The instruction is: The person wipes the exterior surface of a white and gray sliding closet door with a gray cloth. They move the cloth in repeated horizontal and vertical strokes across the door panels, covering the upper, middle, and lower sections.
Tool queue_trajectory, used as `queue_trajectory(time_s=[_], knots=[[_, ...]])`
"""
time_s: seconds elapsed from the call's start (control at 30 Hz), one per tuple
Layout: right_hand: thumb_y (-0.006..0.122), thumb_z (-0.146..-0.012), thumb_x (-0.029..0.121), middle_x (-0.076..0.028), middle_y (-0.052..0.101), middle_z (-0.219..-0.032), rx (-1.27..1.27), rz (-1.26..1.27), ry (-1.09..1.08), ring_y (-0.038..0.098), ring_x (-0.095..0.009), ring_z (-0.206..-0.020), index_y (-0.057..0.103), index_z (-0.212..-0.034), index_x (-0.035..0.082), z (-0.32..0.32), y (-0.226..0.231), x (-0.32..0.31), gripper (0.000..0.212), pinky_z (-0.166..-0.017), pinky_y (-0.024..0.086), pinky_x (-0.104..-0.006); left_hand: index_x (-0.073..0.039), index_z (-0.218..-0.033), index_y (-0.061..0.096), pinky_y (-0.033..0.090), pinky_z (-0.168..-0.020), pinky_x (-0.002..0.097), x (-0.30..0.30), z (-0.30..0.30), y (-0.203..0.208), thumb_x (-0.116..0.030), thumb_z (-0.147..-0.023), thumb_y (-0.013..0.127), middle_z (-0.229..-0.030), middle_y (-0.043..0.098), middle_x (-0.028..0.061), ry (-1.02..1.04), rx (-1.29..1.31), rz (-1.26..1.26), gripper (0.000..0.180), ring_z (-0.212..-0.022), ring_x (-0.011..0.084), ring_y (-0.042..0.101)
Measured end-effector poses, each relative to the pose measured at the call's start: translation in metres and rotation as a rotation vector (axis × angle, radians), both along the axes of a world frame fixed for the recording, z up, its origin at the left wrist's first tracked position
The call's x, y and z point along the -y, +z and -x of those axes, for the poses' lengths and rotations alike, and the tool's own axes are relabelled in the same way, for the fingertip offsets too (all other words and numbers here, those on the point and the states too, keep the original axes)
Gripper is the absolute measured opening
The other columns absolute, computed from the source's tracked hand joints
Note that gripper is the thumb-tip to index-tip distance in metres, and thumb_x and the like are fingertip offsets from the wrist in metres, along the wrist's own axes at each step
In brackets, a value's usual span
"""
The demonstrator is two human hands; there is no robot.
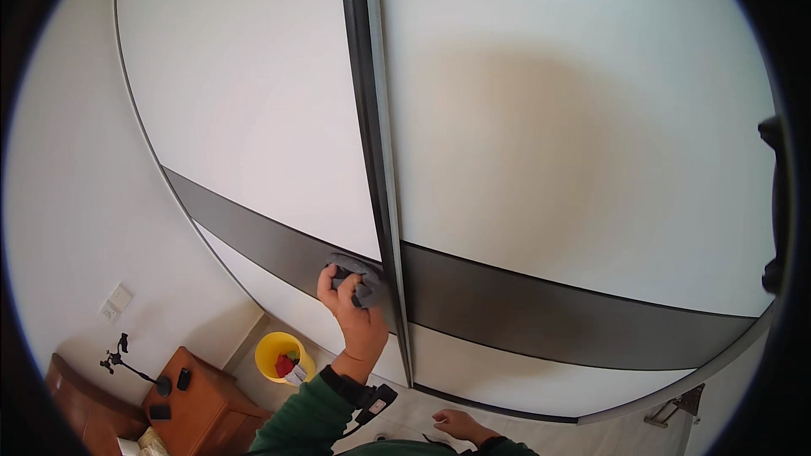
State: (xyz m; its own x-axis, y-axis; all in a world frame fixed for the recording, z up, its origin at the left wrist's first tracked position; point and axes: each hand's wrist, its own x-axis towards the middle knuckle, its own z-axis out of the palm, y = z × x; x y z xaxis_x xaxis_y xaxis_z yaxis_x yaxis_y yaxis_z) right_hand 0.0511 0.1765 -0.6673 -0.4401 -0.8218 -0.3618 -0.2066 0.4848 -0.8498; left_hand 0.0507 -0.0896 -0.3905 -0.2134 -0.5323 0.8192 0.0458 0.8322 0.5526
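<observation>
Wall socket [116,301]: a pale plate on the white wall, far left of the wardrobe and low down.
Phone stand [127,361]: a thin black arm with a clamp, rising from the wooden cabinet below the socket.
Wooden cabinet [203,409]: reddish-brown, at the wardrobe's lower left; small dark items lie on its top.
Yellow bin [279,353]: round, on the floor just beside the wardrobe's left door foot, with red and green scraps inside.
Wardrobe [253,93]: two big white sliding doors that fill most of the view, each crossed by a dark grey band.
Dark band [253,232]: runs across the left door and on across the right door, sloping in the bent view.
Left hand [355,308]: raised against the left door, fingers closed around the grey cloth and pressing it on the dark band, right beside the centre frame. A green sleeve and a dark wrist strap show below it.
Grey cloth [361,274]: crumpled, held in the left hand, flat against the band where the left door meets the frame.
Centre frame [376,143]: dark vertical strip with a lighter metal edge, between the two doors.
Right hand [456,424]: low down, near the wardrobe's bottom rail below the right door, well apart from the left hand; fingers loosely spread, holding nothing that can be seen.
Right door [574,118]: white, with a soft shadow across its middle.
</observation>
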Motion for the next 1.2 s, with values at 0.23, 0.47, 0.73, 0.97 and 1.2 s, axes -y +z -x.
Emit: queue_trajectory(time_s=[0.23, 0.47, 0.73, 0.97, 1.2], knots=[[0.063, -0.081, 0.032, -0.015, 0.067, -0.105, -0.092, -0.097, -0.033, 0.064, -0.029, -0.098, 0.064, -0.11, 0.004, 0.021, -0.015, -0.004, 0.04, -0.084, 0.05, -0.0373, -0.006, -0.104, 0.053, 0.036, -0.099, 0.042, 0.054, -0.015, 0.008, 0.008, -0.071, 0.061, -0.124, 0.042, 0.017, -0.01, 0.06, 0.239, 0.037, -0.114, 0.0374, 0.044], [0.06, -0.082, 0.037, -0.014, 0.066, -0.105, -0.077, -0.194, -0.001, 0.062, -0.029, -0.1, 0.063, -0.112, 0.006, 0.021, -0.019, -0.026, 0.043, -0.087, 0.048, -0.0381, 0.002, -0.114, 0.047, 0.035, -0.098, 0.036, 0.163, -0.008, 0.038, -0.001, -0.09, 0.05, -0.116, 0.043, 0.0163, 0.189, -0.186, -0.335, 0.024, -0.108, 0.03, 0.047], [0.06, -0.082, 0.036, -0.014, 0.067, -0.101, -0.083, -0.207, -0.001, 0.062, -0.03, -0.097, 0.064, -0.111, 0.006, 0.025, -0.032, -0.022, 0.043, -0.084, 0.049, -0.0385, -0.008, -0.099, 0.057, 0.035, -0.097, 0.0438, 0.012, -0.013, -0.003, 0.006, -0.067, 0.063, -0.118, 0.043, 0.0172, -0.051, 0.045, 0.305, 0.036, -0.112, 0.0384, 0.044], [0.06, -0.082, 0.036, -0.014, 0.067, -0.099, -0.135, -0.164, 0.002, 0.063, -0.03, -0.096, 0.064, -0.109, 0.005, 0.029, -0.036, -0.015, 0.041, -0.083, 0.049, -0.0387, -0.001, -0.112, 0.05, 0.037, -0.097, 0.0358, 0.153, -0.021, 0.026, 0.007, -0.087, 0.046, -0.115, 0.046, 0.0148, 0.22, -0.078, 0.141, 0.027, -0.11, 0.0277, 0.047], [0.061, -0.081, 0.038, -0.015, 0.067, -0.105, -0.116, -0.259, -0.018, 0.063, -0.031, -0.1, 0.065, -0.11, 0.005, 0.029, -0.048, -0.034, 0.043, -0.087, 0.049, -0.0377, 0.002, -0.116, 0.046, 0.036, -0.097, 0.0338, 0.181, -0.014, 0.022, -0.001, -0.09, 0.05, -0.119, 0.045, 0.0142, 0.238, -0.152, -0.249, 0.026, -0.107, 0.0237, 0.047]])
